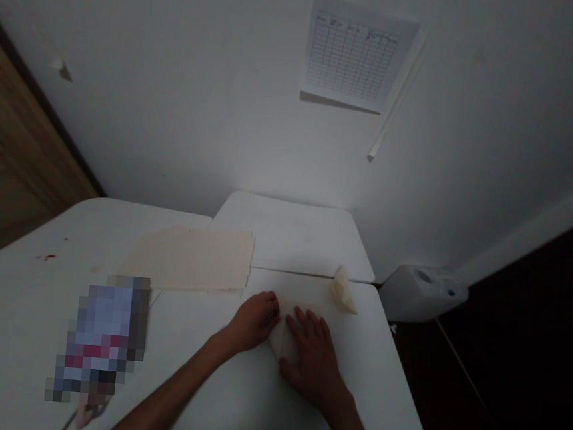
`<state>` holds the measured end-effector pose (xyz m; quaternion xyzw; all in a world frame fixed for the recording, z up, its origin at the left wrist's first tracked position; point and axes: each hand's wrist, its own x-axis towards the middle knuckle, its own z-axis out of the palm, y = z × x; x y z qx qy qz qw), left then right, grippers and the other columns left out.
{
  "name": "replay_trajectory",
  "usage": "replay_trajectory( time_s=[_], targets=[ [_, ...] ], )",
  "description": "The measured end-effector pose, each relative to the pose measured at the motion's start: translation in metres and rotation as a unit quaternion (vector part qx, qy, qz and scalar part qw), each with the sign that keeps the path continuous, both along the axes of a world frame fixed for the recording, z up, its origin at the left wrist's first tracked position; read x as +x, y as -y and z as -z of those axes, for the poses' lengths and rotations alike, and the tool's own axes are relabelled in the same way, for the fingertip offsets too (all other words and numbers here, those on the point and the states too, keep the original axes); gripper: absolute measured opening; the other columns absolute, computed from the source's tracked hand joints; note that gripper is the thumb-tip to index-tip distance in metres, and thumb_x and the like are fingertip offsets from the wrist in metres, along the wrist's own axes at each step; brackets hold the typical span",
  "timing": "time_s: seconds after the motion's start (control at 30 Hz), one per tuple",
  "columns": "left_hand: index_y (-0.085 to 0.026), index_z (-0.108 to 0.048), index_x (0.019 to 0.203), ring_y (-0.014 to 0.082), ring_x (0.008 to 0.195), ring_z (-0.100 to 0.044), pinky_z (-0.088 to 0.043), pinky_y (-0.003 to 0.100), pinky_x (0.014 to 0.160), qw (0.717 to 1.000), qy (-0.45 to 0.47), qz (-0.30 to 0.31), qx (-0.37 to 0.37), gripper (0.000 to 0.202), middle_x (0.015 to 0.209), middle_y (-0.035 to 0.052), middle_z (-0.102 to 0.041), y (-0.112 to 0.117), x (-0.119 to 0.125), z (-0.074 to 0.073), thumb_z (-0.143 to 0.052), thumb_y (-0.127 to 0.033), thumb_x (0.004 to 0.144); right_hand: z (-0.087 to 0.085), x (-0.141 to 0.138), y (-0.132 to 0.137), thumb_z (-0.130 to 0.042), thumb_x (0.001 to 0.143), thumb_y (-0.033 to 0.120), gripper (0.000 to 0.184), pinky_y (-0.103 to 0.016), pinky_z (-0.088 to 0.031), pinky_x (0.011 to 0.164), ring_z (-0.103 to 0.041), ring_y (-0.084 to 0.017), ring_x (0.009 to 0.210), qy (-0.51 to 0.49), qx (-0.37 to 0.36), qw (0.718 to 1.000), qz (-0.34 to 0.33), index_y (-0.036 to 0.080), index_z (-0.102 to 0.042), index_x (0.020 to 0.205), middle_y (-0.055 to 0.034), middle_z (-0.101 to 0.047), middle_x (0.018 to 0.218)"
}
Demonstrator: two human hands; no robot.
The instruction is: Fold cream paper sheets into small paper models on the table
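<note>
A small cream sheet of paper with a crease lies on the white table between my hands. At its left edge, my left hand is closed, its curled fingertips gripping the paper. My right hand lies flat on the sheet, fingers spread, and covers much of it. Just beyond my right hand stands a folded cream paper piece with a pointed shape. Farther left is a stack of larger cream paper sheets, its left end curved.
A blurred-out blue and pink object lies on the left table. Seams run between the joined white tabletops. Beyond the right edge sits a whitish plastic jug. A printed chart hangs on the wall, and wooden boards stand at left.
</note>
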<state>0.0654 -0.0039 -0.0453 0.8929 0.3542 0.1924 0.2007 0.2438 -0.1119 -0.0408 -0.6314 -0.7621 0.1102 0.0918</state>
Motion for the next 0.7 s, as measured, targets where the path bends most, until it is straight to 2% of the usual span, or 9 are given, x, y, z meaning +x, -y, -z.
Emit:
replay_trajectory(
  time_s=[0.27,0.57,0.7],
  targets=[
    [-0.018,-0.057,0.081,0.0208,0.088,-0.054,-0.044,0.033,0.079,1.000,0.009,-0.017,0.021,0.002,0.092,0.0063,-0.056,0.0022,0.0014,0.0073,-0.057,-0.016,0.082,0.0013,0.0004,0.0011,-0.059,0.076,0.043,0.078,-0.050,-0.008,0.115,-0.017,-0.030,0.141,-0.012,0.009,1.000,0.004,0.026,-0.031,0.146,-0.0026,-0.022,0.155],
    [-0.018,-0.058,0.080,0.0213,0.088,-0.054,-0.045,0.035,0.080,0.999,0.016,-0.012,0.026,0.003,0.091,0.0062,-0.056,0.0012,-0.0004,0.0048,-0.056,-0.016,0.081,0.0011,0.0000,-0.0002,-0.060,0.074,0.041,0.079,-0.051,-0.010,0.114,-0.018,-0.031,0.141,-0.004,0.007,1.000,0.002,0.026,-0.031,0.146,-0.0034,-0.024,0.155],
    [-0.018,-0.058,0.080,0.0215,0.087,-0.054,-0.045,0.035,0.079,0.999,0.021,-0.012,0.032,0.003,0.091,0.0066,-0.056,0.0033,-0.0007,0.0045,-0.055,-0.017,0.082,0.0028,0.0021,-0.0008,-0.059,0.076,0.043,0.078,-0.050,-0.008,0.115,-0.017,-0.030,0.142,-0.013,0.002,1.000,-0.001,0.025,-0.031,0.146,-0.0027,-0.023,0.155]
  ],
)
